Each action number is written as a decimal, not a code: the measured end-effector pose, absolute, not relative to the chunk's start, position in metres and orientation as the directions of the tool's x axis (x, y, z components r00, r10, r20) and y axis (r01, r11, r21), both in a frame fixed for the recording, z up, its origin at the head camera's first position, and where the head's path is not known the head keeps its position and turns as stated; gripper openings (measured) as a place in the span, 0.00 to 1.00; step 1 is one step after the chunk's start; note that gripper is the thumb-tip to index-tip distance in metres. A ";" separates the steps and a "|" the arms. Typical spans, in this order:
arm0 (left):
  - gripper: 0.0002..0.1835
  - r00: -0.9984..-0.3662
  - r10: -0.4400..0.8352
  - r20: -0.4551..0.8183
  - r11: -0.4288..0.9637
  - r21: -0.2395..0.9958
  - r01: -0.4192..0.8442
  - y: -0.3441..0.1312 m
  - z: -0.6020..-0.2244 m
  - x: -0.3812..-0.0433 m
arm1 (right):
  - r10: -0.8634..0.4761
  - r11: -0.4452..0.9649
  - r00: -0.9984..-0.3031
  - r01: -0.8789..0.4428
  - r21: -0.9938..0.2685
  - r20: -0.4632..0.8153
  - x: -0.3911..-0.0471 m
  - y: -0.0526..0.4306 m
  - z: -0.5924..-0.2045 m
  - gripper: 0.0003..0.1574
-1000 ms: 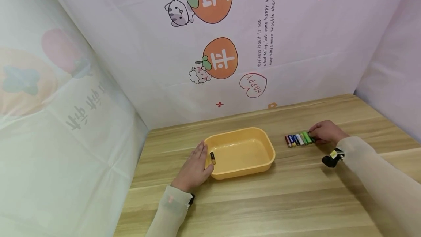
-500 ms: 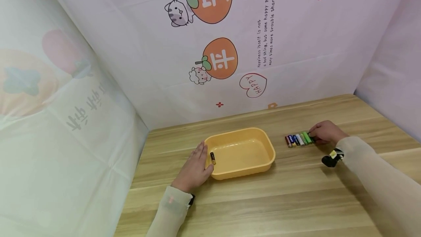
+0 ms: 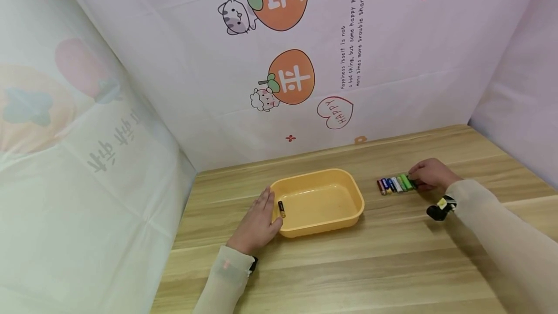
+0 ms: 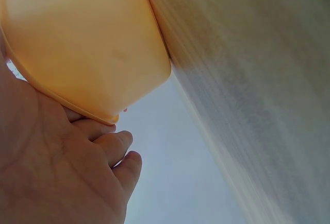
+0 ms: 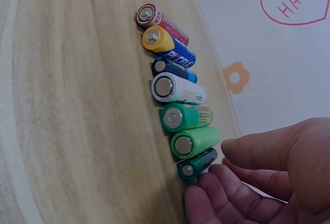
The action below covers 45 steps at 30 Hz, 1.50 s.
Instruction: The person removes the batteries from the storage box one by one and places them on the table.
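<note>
In the head view, my left hand (image 3: 256, 222) lies along the left end of the yellow plastic tray (image 3: 324, 227), fingers straight against its rim. A single black and gold battery (image 3: 281, 209) lies inside, near that end. To the tray's right, my right hand (image 3: 431, 174) is at the end of a row of batteries. In the right wrist view, its thumb and curled fingers pinch the small dark green battery (image 5: 198, 164). Beside that one lie a light green battery (image 5: 195, 141), a green one (image 5: 185, 118), a white one (image 5: 178, 88), and several others up to a red battery (image 5: 162, 23).
The wooden table (image 3: 340, 270) meets a white printed cloth wall (image 3: 226, 125) behind the tray. More cloth hangs at the left (image 3: 100, 217) and right (image 3: 519, 110). A black wrist camera (image 3: 440, 210) sits below my right wrist.
</note>
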<state>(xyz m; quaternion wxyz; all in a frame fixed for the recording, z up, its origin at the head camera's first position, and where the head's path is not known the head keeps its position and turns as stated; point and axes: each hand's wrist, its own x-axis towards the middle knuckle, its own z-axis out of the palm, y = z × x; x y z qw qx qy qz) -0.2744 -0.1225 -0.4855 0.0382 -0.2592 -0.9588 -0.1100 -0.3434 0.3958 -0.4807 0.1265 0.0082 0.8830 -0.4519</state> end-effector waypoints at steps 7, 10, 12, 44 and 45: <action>0.38 -0.860 0.490 0.140 0.838 0.195 0.509 -0.123 -0.485 -0.275 | -0.155 0.684 -0.978 -0.003 -0.730 -0.141 -0.343 0.392 -0.467 0.27; 0.38 -0.859 0.491 0.142 0.837 0.195 0.511 -0.123 -0.485 -0.274 | -0.163 0.672 -0.979 -0.021 -0.740 -0.120 -0.342 0.387 -0.462 0.27; 0.38 -0.858 0.493 0.142 0.835 0.198 0.513 -0.123 -0.484 -0.274 | -0.158 0.640 -0.980 -0.007 -0.768 -0.124 -0.340 0.382 -0.458 0.28; 0.39 -0.874 0.473 0.113 0.852 0.194 0.486 -0.121 -0.485 -0.273 | -0.225 0.480 -0.964 0.020 -0.877 -0.145 -0.354 0.279 -0.429 0.27; 0.39 -0.874 0.473 0.114 0.853 0.191 0.486 -0.122 -0.485 -0.273 | -0.222 0.475 -0.964 0.024 -0.880 -0.146 -0.355 0.277 -0.429 0.26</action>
